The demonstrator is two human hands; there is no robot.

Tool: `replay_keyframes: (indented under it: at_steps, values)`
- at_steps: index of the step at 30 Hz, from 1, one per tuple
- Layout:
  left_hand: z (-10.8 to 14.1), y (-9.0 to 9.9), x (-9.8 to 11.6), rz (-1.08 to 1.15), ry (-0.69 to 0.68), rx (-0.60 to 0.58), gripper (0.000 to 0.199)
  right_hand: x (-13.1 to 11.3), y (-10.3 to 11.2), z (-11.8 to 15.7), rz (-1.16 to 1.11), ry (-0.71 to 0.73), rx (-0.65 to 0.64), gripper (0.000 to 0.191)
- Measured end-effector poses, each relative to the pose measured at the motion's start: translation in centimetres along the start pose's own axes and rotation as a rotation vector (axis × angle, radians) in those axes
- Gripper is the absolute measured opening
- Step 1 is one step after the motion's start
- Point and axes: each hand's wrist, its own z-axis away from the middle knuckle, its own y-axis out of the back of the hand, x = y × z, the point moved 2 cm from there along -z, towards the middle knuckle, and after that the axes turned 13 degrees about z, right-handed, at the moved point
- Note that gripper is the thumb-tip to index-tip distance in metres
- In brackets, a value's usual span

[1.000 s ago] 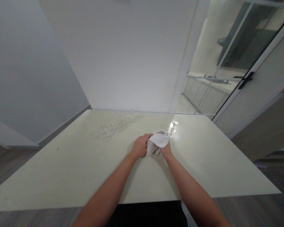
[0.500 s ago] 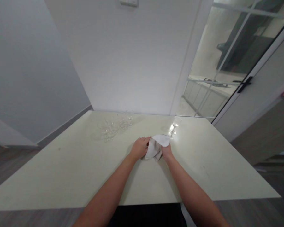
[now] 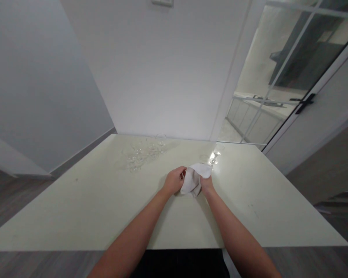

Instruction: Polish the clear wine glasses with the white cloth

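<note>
A white cloth [image 3: 193,178] is bunched between my two hands above the pale table [image 3: 89,216]. My left hand [image 3: 175,180] is curled at the cloth's left side, around something small and clear that looks like part of a glass, mostly hidden. On the right, my right hand [image 3: 207,184] grips the cloth, its fingers largely covered by the fabric. Just beyond the cloth a stemmed glass [image 3: 215,155] stands by itself in a bright reflection.
Several clear stemmed glasses [image 3: 139,153] stand grouped at the back left of the table. A white wall [image 3: 162,77] rises behind the table's far edge. To the right is a glass-paned door with a black handle [image 3: 305,103].
The view has shifted slightly, so the scene sits a little further right. My left hand has turned a little, and more of the clear object by its fingers shows. The cloth remains between both hands.
</note>
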Motion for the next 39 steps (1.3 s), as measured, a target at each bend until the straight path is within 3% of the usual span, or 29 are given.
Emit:
replay_keyframes:
  at_steps: [5,7,11,13,15,17,20,22,24,27,29,31,33,37,39]
  values:
    - [-0.1,-0.3,-1.6,0.468,0.351,-0.204,0.014,-0.7,0.0,0.2,-0.022,0.061,-0.112,0.028]
    - [-0.2,-0.1,-1.8,0.501,0.398,-0.233,0.016,-0.7,-0.2,0.2,-0.012,0.074,-0.149,0.026]
    - [-0.3,0.5,-0.9,0.182,0.116,-0.028,0.018,-0.5,-0.3,0.1,0.0,0.05,-0.032,0.026]
    - [-0.1,0.4,-0.2,0.021,0.001,-0.001,0.021,-0.3,-0.2,0.1,0.012,0.022,0.037,0.027]
    - [0.1,0.0,0.0,0.02,0.004,-0.03,0.015,-0.3,-0.2,0.1,0.014,0.002,0.046,0.028]
    - [0.1,-0.3,-0.3,0.18,0.119,-0.071,0.01,-0.4,0.0,0.3,-0.009,0.002,0.007,0.03]
    - [0.0,-0.6,-1.1,0.465,0.371,-0.166,0.022,-0.9,0.0,0.6,-0.053,0.028,-0.091,0.032]
    - [-0.1,-0.3,-1.3,0.521,0.434,-0.158,0.027,-1.1,0.0,0.6,-0.06,0.057,-0.149,0.031]
    - [-0.3,0.3,-1.2,0.464,0.35,-0.041,0.026,-1.1,-0.1,0.4,-0.045,0.083,-0.152,0.029]
    - [-0.2,1.0,-0.2,0.208,0.091,0.089,0.021,-0.5,0.0,-0.1,0.001,0.082,-0.041,0.029]
    - [0.1,0.8,0.4,0.046,-0.033,0.039,0.024,0.1,0.1,-0.3,0.03,0.056,0.035,0.031]
    - [0.2,0.3,0.5,0.028,-0.039,-0.026,0.016,0.4,0.2,-0.2,0.039,0.02,0.051,0.031]
    - [0.0,0.1,0.1,0.182,0.094,-0.031,0.023,0.2,0.2,0.0,0.01,0.003,0.024,0.031]
    - [-0.5,0.3,-1.5,0.605,0.517,0.024,0.044,-1.5,0.2,0.6,-0.025,0.106,-0.136,0.033]
    - [-0.7,0.8,-1.8,0.673,0.559,0.078,0.046,-2.0,0.0,0.8,0.008,0.159,-0.208,0.033]
